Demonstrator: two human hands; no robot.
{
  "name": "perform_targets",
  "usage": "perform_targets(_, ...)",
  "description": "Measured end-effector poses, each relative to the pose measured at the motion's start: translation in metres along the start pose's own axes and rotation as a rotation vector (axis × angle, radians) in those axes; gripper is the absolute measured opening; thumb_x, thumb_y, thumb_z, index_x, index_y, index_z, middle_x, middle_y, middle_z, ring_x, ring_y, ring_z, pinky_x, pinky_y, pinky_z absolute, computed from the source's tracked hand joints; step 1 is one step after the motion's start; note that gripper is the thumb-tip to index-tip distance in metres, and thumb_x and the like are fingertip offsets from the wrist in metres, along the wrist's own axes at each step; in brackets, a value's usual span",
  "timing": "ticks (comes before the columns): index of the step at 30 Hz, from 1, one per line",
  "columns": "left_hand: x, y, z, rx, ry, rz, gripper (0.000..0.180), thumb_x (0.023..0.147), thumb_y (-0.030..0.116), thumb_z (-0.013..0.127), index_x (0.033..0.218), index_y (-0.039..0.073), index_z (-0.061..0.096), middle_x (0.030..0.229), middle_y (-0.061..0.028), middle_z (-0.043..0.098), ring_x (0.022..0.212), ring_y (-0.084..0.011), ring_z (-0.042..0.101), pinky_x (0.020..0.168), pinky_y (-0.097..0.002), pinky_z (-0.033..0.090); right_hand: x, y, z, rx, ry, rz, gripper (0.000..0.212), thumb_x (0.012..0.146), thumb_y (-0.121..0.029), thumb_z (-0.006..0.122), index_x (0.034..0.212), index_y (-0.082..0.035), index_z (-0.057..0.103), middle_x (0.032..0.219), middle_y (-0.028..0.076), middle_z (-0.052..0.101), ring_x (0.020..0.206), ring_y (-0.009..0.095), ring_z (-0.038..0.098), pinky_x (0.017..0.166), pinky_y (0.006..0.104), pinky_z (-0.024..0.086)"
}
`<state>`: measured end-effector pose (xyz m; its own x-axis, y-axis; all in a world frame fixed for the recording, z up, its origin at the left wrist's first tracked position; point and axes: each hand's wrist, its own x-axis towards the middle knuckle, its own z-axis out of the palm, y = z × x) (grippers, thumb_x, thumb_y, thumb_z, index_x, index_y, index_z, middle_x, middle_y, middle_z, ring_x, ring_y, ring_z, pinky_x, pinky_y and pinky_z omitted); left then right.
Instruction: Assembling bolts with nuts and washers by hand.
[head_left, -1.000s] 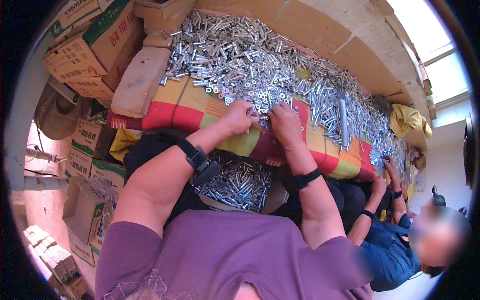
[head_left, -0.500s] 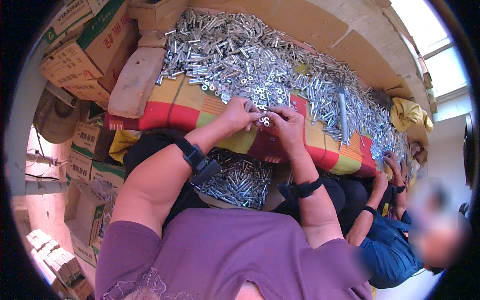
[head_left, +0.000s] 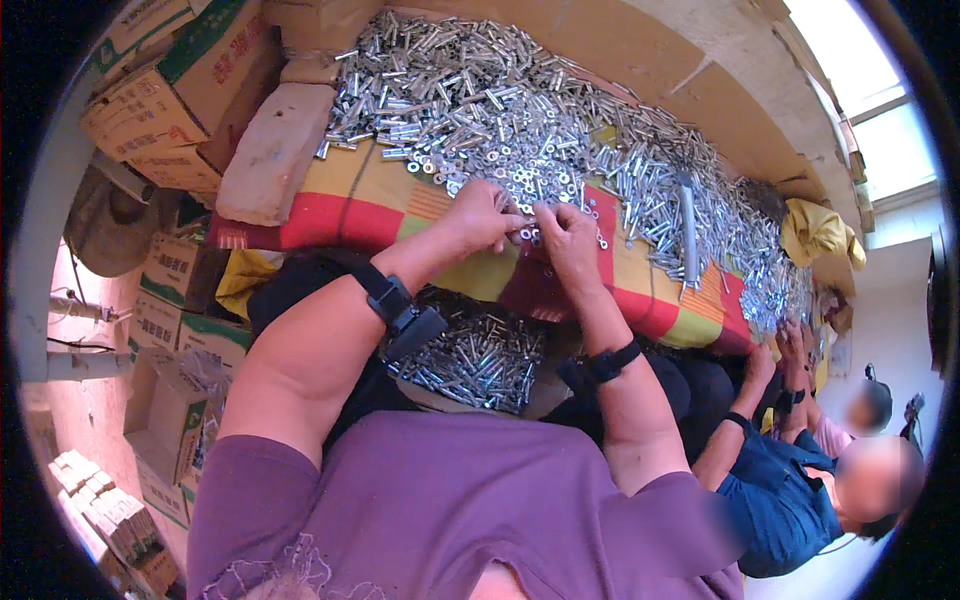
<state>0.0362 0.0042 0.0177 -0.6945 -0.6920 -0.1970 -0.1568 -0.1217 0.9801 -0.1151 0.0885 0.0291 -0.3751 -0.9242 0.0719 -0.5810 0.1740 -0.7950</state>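
Over the near edge of the checked cloth [head_left: 345, 205], my left hand [head_left: 483, 216] and my right hand [head_left: 569, 238] nearly meet, fingertips facing each other. Both are closed in a pinch. A small metal piece seems to sit between the fingertips, too small and covered to name. Just beyond my fingers lies a spread of loose flat washers [head_left: 527, 175], and a few stray ones rest on the cloth beside my right hand. Behind them rises a large heap of silvery metal sleeves [head_left: 440, 75]. Long bolts [head_left: 635, 190] are piled further right.
Below my forearms stands a container of bolts [head_left: 480, 365]. A pale block [head_left: 275, 155] and cardboard boxes [head_left: 190, 105] are at the left. A grey tube [head_left: 688, 230] lies on the bolts, with a yellow cloth [head_left: 820, 232] beyond. A co-worker in blue [head_left: 775, 500] works at the right.
My right hand has shifted slightly left, its fingers drawn closer together near my left fingertips. At the right, the co-worker's far hand has moved and another person has come into view.
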Motion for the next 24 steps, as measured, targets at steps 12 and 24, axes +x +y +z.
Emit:
perform_targets(12,0.002,0.003,0.010,-0.343,0.213,0.104,0.011,0.076,0.008,0.068,0.078,-0.002,0.064,0.066,-0.0052,0.065,0.044,-0.0093,0.053,0.041,-0.0232,0.042,-0.042,-0.057,0.009,1.113,0.122,-0.111,0.050,0.097,-0.034,0.037,0.119,0.009,0.046,0.121,0.020,0.051,0.118,0.027,0.045,0.106,0.0376,0.030)
perform_targets(24,-0.010,-0.011,-0.004,-0.487,-0.193,-0.314,0.022,0.093,0.013,0.043,0.102,-0.004,0.054,0.086,-0.0203,0.066,0.057,-0.0177,0.060,0.039,-0.0189,0.036,-0.005,0.015,-0.009,-0.796,0.120,-0.345,0.012,0.075,-0.011,0.062,0.081,-0.002,0.057,0.081,0.015,0.056,0.078,0.035,0.057,0.069,0.0430,0.045)
